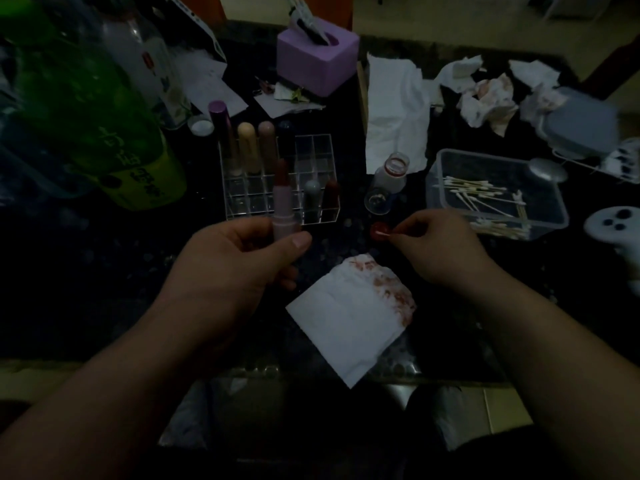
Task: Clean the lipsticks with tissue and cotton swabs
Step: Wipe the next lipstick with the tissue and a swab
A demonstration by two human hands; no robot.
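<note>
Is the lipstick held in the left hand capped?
No: the lipstick gripped in the left hand shows its dark red bullet bare above the pink tube.

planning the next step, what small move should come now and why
Probably lift the cotton swab from the small red cap and bring its tip to the lipstick upright in the left hand: the right hand pinches the swab at the cap, and the bullet is bare.
</note>
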